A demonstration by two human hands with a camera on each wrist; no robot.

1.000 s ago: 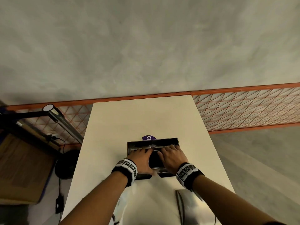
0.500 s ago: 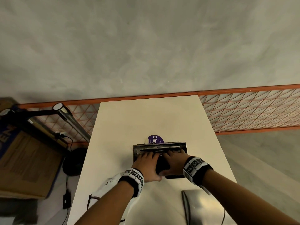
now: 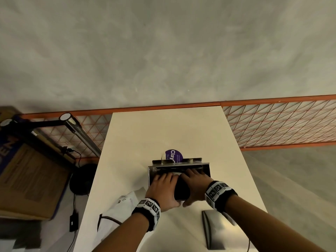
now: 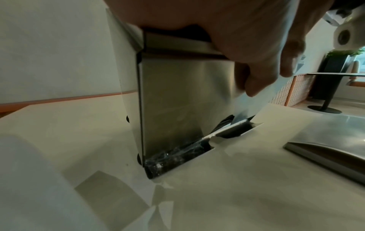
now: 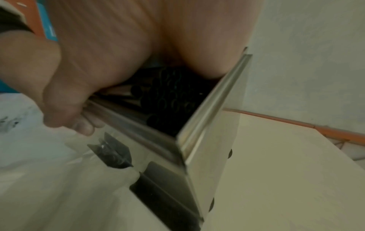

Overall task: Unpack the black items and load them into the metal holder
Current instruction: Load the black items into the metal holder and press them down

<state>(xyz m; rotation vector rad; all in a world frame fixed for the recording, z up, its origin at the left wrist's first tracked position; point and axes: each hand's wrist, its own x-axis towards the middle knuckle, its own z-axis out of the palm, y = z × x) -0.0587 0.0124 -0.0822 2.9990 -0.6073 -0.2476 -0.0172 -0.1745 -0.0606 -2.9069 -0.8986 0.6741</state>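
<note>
The metal holder (image 3: 151, 172) stands upright in the middle of the cream table (image 3: 163, 131). A bundle of black straws (image 3: 181, 190) fills its open top, and their round ends show in the right wrist view (image 5: 169, 93). My left hand (image 3: 161, 188) and right hand (image 3: 197, 183) lie side by side on the straws, fingers stretched toward the far wall. Both thumbs hang over the near wall. In the right wrist view the holder's side wall (image 5: 207, 112) shines beside my palm. The left wrist view shows the front wall (image 4: 177, 101) under my palm.
Torn clear wrapping (image 4: 175, 156) lies at the holder's base. A white plastic bag (image 3: 125, 202) sits near left and a flat metal piece (image 3: 216, 228) near right. Behind the holder is a purple round label (image 3: 174, 155). A lamp (image 3: 80, 133) and cardboard box (image 3: 31, 179) stand left of the table.
Both hands stay on the straws in the holder. The head view has shifted, so the holder sits lower in the picture and the purple label and white bag show more.
</note>
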